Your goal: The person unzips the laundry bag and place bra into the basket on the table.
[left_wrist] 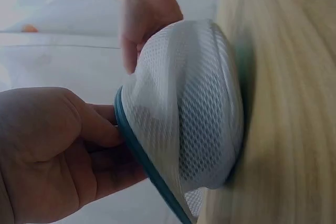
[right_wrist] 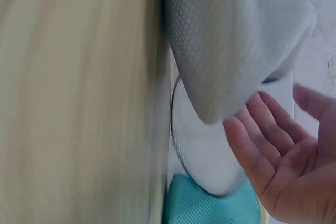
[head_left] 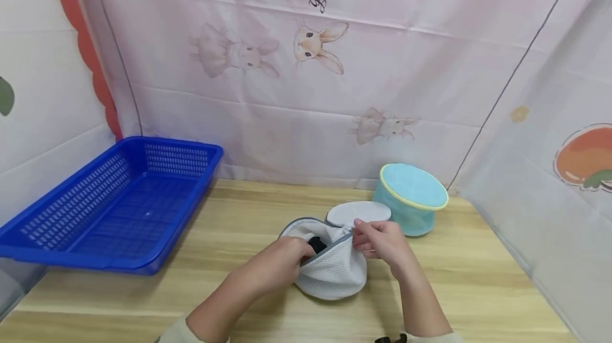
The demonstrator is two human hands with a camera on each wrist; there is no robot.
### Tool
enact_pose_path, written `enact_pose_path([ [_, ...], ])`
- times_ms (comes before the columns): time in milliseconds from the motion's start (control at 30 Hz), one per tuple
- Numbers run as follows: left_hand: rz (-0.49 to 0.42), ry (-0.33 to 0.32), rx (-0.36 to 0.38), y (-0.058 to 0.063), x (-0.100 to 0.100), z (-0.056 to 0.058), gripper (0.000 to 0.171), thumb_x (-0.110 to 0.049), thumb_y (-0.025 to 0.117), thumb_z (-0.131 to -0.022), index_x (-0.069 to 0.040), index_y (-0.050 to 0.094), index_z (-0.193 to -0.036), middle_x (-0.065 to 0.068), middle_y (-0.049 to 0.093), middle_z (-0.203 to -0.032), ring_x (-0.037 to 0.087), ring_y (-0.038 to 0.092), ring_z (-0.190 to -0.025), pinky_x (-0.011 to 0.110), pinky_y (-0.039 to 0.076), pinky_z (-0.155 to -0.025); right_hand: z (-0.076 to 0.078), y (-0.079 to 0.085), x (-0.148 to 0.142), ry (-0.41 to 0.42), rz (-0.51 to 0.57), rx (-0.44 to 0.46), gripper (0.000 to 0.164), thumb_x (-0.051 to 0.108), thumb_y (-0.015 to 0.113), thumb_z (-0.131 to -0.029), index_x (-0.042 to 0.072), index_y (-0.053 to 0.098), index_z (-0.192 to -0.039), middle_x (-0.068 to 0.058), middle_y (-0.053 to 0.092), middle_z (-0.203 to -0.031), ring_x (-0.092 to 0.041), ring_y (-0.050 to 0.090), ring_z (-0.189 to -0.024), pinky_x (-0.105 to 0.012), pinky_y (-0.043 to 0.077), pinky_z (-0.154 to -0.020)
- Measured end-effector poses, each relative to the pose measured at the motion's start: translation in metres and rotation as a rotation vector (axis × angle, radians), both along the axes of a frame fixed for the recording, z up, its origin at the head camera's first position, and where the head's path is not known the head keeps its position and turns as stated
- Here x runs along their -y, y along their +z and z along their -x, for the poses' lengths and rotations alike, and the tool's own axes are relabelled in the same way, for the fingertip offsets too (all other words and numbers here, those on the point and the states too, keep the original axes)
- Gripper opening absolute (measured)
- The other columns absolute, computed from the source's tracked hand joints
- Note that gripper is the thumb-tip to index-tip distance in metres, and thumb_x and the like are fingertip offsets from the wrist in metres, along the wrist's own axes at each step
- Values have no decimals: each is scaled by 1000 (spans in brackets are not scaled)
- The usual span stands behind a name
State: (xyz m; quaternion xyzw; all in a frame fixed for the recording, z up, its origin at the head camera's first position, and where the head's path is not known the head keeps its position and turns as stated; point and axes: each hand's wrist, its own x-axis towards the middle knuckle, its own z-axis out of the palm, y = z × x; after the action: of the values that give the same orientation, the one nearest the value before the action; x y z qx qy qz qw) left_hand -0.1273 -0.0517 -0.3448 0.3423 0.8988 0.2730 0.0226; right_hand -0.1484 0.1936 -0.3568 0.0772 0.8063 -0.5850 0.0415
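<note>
A white mesh laundry bag (head_left: 332,276) with a grey-blue zip edge stands on the wooden table, its top unzipped. My left hand (head_left: 282,258) reaches over the rim, its fingertips hidden inside the bag beside a small black thing (head_left: 317,245) that looks like cloth. In the left wrist view, the left hand's fingers (left_wrist: 102,129) disappear behind the teal-looking zip edge. My right hand (head_left: 380,242) is at the bag's right side. The right wrist view shows its thumb apart and its fingers (right_wrist: 262,135) extended next to the mesh. The bag's round white lid (head_left: 358,213) lies folded back.
Behind the bag on the right stands a turquoise mesh bag (head_left: 406,199) with yellow trim. A large blue plastic basket (head_left: 191,215) occupies the left side. Printed cloth walls (head_left: 268,136) enclose the table (head_left: 229,300) at the back and sides.
</note>
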Motion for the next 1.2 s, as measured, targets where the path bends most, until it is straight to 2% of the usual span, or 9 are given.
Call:
enact_pose_path([
  [200, -36, -32, -45, -1, -4, 0, 21, 5, 63, -86, -11, 77, -91, -8, 70, -88, 4, 60, -84, 24, 53, -76, 2, 6, 0, 167, -187, 7, 36, 36, 70, -90, 1, 73, -99, -8, 72, -77, -18, 69, -71, -37, 59, -66],
  [333, -30, 8, -119, -2, -8, 5, 21, 3, 71, -83, -7, 75, -101, 0, 71, -99, 13, 64, -96, 30, 55, -84, 4, 6, 4, 239, -259, -52, 28, 25, 77, -83, 4, 73, -101, -6, 72, -82, -15, 65, -72, -33, 57, -64],
  [433, 33, 30, -165, -3, -11, 9, 28, 0, 75, -79, -5, 72, -107, 3, 68, -105, 16, 63, -101, 34, 54, -89, 4, 6, 3, 252, -298, -88, 22, 15, 79, -78, 5, 75, -97, -3, 72, -83, -12, 62, -74, -28, 54, -64],
  [500, 89, 3, -180, -6, -14, 12, 30, -2, 76, -77, -5, 72, -107, 2, 68, -104, 16, 63, -99, 33, 54, -88, 3, 6, 2, 259, -292, -101, 20, 10, 79, -76, 4, 75, -95, -2, 71, -80, -11, 61, -73, -26, 54, -64],
  [700, 216, -91, -157, -9, -29, 16, 30, -12, 77, -77, -10, 71, -106, -2, 67, -105, 9, 60, -96, 28, 53, -85, 2, 7, -4, 255, -261, -102, 16, 6, 75, -77, 3, 75, -93, -2, 70, -77, -10, 61, -71, -26, 55, -65],
  [833, 204, -123, -106, -8, -36, 22, 17, -27, 73, -87, -15, 70, -99, -6, 66, -97, 6, 58, -89, 28, 52, -80, 3, 6, -6, 225, -253, -94, 12, 4, 72, -79, 4, 76, -90, -2, 71, -79, -11, 62, -72, -26, 55, -65],
  [967, 185, -122, -40, -5, -40, 30, 9, -24, 66, -94, -17, 68, -89, -11, 61, -82, 4, 54, -77, 28, 49, -73, 2, 7, -7, 213, -230, -96, 11, 3, 70, -80, 3, 76, -90, -4, 72, -80, -11, 64, -73, -27, 56, -65],
  [1067, 198, -143, -2, -2, -39, 34, 6, -21, 70, -91, -15, 70, -92, -11, 63, -83, 5, 54, -78, 28, 48, -73, 2, 8, -8, 218, -231, -100, 11, 3, 70, -80, 3, 76, -90, -4, 72, -81, -11, 64, -73, -27, 57, -65],
  [1200, 229, -187, 69, 2, -38, 36, 16, -22, 76, -86, -16, 71, -100, -11, 66, -94, 4, 57, -87, 25, 48, -80, 0, 9, -8, 218, -246, -105, 11, 3, 71, -80, 4, 76, -89, -4, 72, -80, -10, 64, -72, -27, 56, -65],
])
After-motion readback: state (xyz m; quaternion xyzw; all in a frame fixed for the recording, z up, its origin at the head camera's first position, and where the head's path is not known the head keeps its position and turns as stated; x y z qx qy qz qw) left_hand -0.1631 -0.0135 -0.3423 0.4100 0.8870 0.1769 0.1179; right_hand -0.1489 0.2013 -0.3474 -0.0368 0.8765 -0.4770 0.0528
